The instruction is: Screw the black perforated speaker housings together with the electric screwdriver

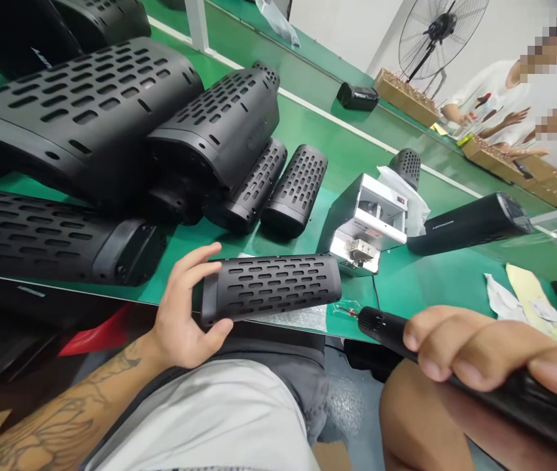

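Note:
A black slotted metal housing [278, 284] lies at the near edge of the green bench, on a strip of clear wrap [302, 316]. My left hand [184, 307] grips its left end, thumb below and fingers above. My right hand [499, 347] is wrapped around a black electric screwdriver [386, 327]. The screwdriver's tip points left, a short way off the housing's right end, with a small screw-like piece apparently at the bit. Just behind the housing stands a silver screw feeder [369, 222].
Several more slotted housings, such as a large one [86, 104] and a smaller one [298, 190], crowd the left and back. A black box-like piece [474, 222] and paper scraps [523, 301] lie right. Two people [489, 98] work across the bench beside cardboard trays [406, 98] and a fan [440, 29].

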Demonstrator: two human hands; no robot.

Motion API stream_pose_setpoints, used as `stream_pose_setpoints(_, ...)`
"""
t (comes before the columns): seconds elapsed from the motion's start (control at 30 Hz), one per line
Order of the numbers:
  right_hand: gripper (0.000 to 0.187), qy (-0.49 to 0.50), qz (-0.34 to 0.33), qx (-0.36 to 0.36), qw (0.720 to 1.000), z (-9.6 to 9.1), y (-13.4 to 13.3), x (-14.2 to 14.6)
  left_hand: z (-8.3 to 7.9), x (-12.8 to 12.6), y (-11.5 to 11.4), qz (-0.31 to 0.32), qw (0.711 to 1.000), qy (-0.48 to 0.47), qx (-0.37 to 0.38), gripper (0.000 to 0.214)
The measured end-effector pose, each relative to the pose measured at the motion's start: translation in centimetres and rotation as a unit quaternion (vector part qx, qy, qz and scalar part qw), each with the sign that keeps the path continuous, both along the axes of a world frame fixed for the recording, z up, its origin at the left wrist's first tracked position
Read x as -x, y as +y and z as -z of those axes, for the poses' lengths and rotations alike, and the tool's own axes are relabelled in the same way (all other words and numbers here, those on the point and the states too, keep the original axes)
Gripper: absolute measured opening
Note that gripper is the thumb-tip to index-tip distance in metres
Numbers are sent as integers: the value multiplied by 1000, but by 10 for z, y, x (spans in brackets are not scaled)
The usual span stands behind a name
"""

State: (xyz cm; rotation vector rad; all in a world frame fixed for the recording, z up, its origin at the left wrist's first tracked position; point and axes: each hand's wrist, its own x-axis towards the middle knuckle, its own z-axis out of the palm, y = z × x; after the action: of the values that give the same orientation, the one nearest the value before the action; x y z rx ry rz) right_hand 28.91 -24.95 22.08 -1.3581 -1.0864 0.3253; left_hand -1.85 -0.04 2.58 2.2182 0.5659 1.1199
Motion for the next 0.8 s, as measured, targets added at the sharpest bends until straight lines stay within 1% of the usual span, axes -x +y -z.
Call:
stream_pose_setpoints(0.07, 22, -12, -36, -11, 999, -6, 21, 14, 9, 0, 4, 18, 1000, 23, 5, 83)
stream_pose_setpoints(0.13, 36, 20, -12, -44, 999, -2, 36, 27, 12, -1, 8, 27, 999, 18, 6, 82)
stream_pose_setpoints(0.2, 47, 51, 29, -75, 995, 7, 45, 36, 12, -2, 10, 33, 999, 7, 0, 81)
stream_pose_setpoints(0.23, 53, 60, 38, -80, 994, 12, 48, 39, 12, -2, 10, 33, 999, 7, -3, 81)
stream_pose_setpoints(0.33, 72, 50, 12, -77, 996, 23, 57, 39, 11, -2, 10, 30, 999, 19, -5, 80)
stream_pose_setpoints(0.4, 80, 49, -2, -88, 995, 26, 63, 34, 11, -2, 10, 32, 999, 16, -8, 80)
stream_pose_setpoints(0.53, 79, 87, -33, -87, 992, 23, 74, 25, 12, -6, 11, 39, 999, -15, -17, 82)
stream_pose_setpoints(0.6, 77, 104, -37, -82, 990, 20, 79, 25, 14, -8, 12, 37, 998, -31, -29, 83)
stream_pose_setpoints(0.7, 66, 125, -34, -76, 989, 17, 82, 26, 17, -11, 13, 39, 997, -51, -47, 85)
stream_pose_setpoints(0.8, 58, 150, -41, -82, 984, 21, 80, 22, 19, -12, 13, 43, 995, -64, -55, 85)
